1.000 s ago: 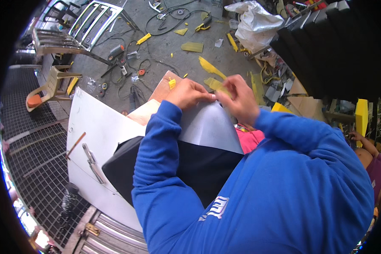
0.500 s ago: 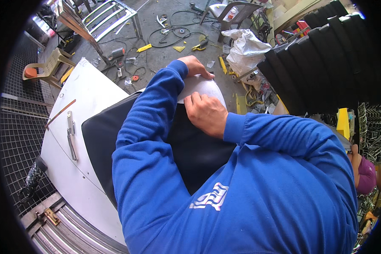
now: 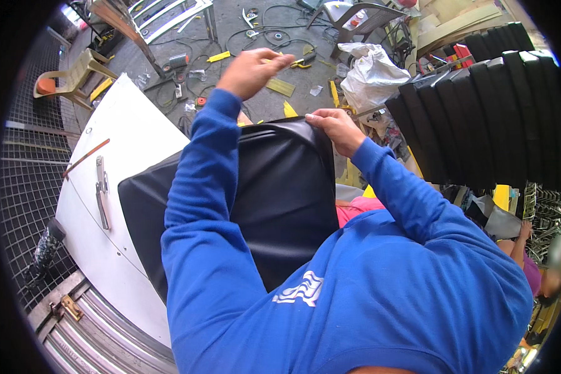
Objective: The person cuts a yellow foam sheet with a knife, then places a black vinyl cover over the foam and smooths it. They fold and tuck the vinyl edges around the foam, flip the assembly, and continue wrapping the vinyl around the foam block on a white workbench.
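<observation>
Right hand (image 3: 336, 129) is clamped by thumb and fingers on the far right corner of the black cover (image 3: 287, 187), which is spread in front of the body and partly hidden by the left sleeve (image 3: 199, 187). Past the cover's far edge the left hand (image 3: 252, 73) is raised; whether anything is gripped by it cannot be told. To the left of the cover, a white board (image 3: 137, 118) is seen, with a metal tool (image 3: 101, 193) and a thin brown strip (image 3: 87, 158) laid on it. Black padded pieces (image 3: 480, 118) are stacked to the cover's right.
</observation>
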Motion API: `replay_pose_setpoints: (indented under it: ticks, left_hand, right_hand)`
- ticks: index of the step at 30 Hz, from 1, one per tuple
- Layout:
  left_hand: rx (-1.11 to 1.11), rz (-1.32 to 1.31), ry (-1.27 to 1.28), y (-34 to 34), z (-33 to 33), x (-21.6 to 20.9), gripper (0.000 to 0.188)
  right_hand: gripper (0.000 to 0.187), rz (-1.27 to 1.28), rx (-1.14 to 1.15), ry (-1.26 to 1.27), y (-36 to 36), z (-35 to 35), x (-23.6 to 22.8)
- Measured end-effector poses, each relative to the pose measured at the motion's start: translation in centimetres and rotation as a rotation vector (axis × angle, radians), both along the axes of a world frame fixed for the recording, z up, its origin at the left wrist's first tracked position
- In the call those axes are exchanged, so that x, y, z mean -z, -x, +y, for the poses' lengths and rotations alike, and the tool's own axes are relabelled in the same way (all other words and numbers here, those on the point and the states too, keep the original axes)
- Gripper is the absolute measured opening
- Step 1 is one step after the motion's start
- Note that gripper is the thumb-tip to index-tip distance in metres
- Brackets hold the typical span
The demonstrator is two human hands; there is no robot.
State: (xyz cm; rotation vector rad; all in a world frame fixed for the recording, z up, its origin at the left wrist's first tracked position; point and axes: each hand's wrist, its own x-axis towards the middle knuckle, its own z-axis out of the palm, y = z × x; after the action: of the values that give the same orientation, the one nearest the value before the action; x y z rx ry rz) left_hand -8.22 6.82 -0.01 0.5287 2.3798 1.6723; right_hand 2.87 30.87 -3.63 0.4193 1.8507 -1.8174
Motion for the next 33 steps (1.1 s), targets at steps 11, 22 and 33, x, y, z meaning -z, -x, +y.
replay_pose_setpoints:
  ticks: [11,22,33]
  left_hand:
    - [0.084,-0.229,0.267,0.3,-2.9,0.4,0.045]
    - [-0.99,-0.018,0.047,-21.3,-6.7,-10.3,0.045]
    - [-2.752,-0.747,-0.679,-71.0,24.9,1.5,0.09]
  right_hand:
    - [0.031,-0.599,-0.211,0.308,3.1,1.3,11.3]
    - [0.032,-0.143,-1.173,-0.182,11.1,-1.3,9.9]
    - [0.064,-0.064,-1.408,0.156,11.0,-11.8,17.3]
